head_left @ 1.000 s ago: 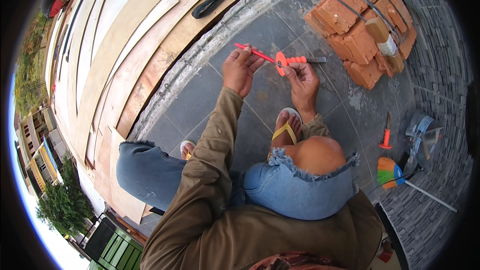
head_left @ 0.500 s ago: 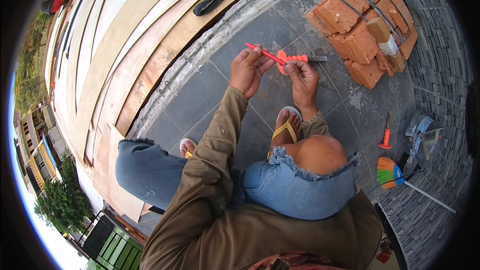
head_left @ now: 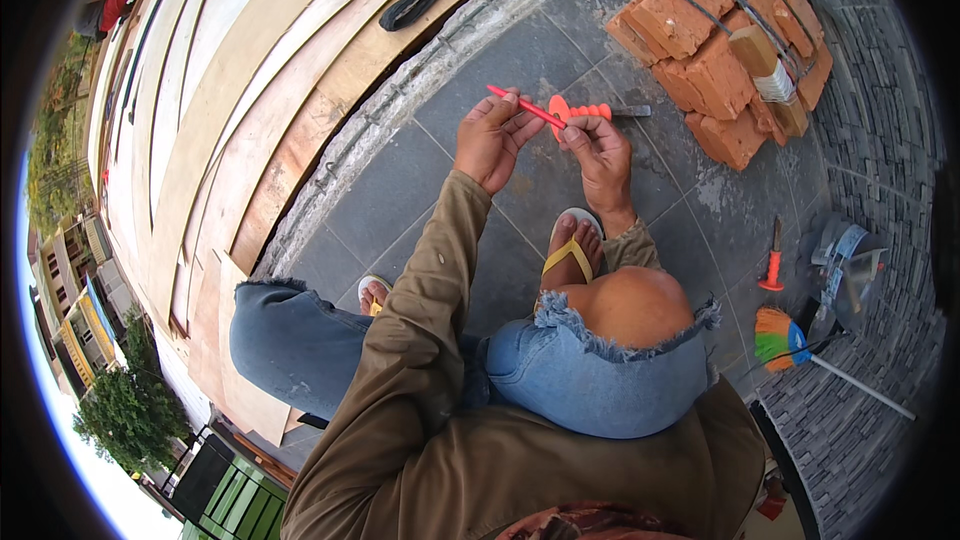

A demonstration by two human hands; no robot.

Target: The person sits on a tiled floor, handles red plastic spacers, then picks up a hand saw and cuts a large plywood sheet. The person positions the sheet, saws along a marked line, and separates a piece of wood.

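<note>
Between my two hands I hold a slim red pencil [head_left: 530, 108], slanting down from left to right. My left hand [head_left: 487, 143] pinches it near its upper left end between thumb and fingers. At the lower right end, the thumb and fingers of my right hand [head_left: 604, 168] are closed on the tip. On the grey tiles just beyond my right hand lies a chisel [head_left: 597, 111] with an orange-red ribbed handle, a round hand guard and a flat metal blade; the hand hides part of it.
Stacked orange bricks [head_left: 709, 85] stand at the far right with bent metal rods and a string-wrapped wood block [head_left: 764, 68]. A second chisel [head_left: 772, 268], a colourful broom [head_left: 783, 343] and a clear plastic container [head_left: 845, 265] lie by the stone wall. Plywood sheets [head_left: 300, 90] fill the left.
Both hands and the pencil sit slightly further left and higher in the picture, as the whole view has shifted a little. The grip on the pencil looks the same.
</note>
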